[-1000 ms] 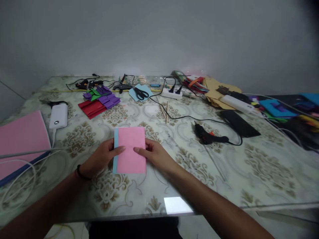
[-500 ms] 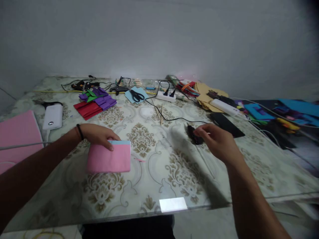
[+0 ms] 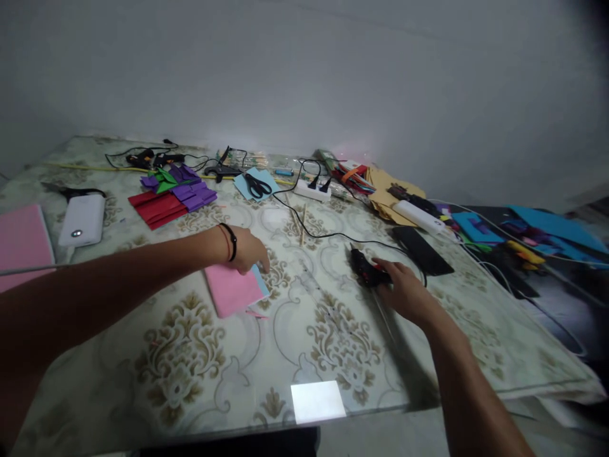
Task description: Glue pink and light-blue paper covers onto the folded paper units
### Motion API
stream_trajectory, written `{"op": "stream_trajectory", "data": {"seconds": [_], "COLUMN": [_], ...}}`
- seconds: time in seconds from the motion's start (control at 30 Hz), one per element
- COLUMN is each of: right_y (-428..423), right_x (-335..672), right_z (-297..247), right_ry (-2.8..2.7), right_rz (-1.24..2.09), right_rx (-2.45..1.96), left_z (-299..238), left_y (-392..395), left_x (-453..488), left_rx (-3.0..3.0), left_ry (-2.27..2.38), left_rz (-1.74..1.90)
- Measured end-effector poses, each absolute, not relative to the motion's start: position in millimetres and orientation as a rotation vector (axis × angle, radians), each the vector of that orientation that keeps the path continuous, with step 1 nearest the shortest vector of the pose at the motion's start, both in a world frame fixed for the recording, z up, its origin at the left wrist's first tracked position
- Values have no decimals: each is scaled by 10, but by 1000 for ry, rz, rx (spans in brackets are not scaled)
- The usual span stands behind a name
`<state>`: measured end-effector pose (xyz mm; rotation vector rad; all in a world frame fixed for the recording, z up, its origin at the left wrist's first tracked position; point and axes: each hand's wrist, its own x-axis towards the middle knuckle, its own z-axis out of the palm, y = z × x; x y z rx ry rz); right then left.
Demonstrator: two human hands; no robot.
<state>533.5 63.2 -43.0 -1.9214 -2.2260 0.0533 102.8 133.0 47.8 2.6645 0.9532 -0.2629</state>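
My left hand (image 3: pixel 247 251) lies across the far edge of a pink foam sheet (image 3: pixel 228 291) that is stacked on a light blue one. Its fingers curl down over that edge, and a black band sits on the wrist. The stack rests flat on the glass-topped table (image 3: pixel 333 343), turned at an angle. Further right, my right hand (image 3: pixel 404 291) is down on a black glue gun (image 3: pixel 365 271), fingers closed round its handle. The gun's black cord runs back toward a white power strip (image 3: pixel 311 189).
A white power bank (image 3: pixel 80 219) and a large pink sheet (image 3: pixel 21 238) lie at the left. Red and purple folded papers (image 3: pixel 171 195), scissors (image 3: pixel 257 185), wooden sticks (image 3: pixel 301 219) and cables fill the back. A black flat device (image 3: pixel 422 251) and coloured scraps (image 3: pixel 518 231) lie at the right.
Both hands held the pink sheet in front of me. The right hand left it and went right onto the glue gun. The left hand slid and turned the sheet on the table.
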Motion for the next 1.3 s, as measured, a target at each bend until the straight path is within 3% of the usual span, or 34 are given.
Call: {"op": "stream_trajectory", "data": {"seconds": [0.1,0.3,0.5,0.7,1.0,1.13,1.3], "right_y": [674,711,751,747,989,1096,1218], "right_x": [5354,5393,5375,5135,4132,3583,2990], "right_z": [-421,-448,-338,28,363,447,232], "right_ry": [-2202,-2103,-1934,-1576,-1889,-1947,-1637], "right_rz": [109,152,308,406,685,970,1542], "right_rx": [-1899,-1890,-1889,-1970,-1666,-1544,-1087], "left_z": [465,268,19,-62,-62,-69,-36], "left_y": [1125,734,521,511,481,478,493], "left_x": [954,619,483,451,489,490,545], "left_rx": [2742,2830,2951,3011,3112,3139,3148], "left_ry": [934,1258,1231,1165,865,845,866], "left_rz": [-279,29,227,264,152,209,198]}}
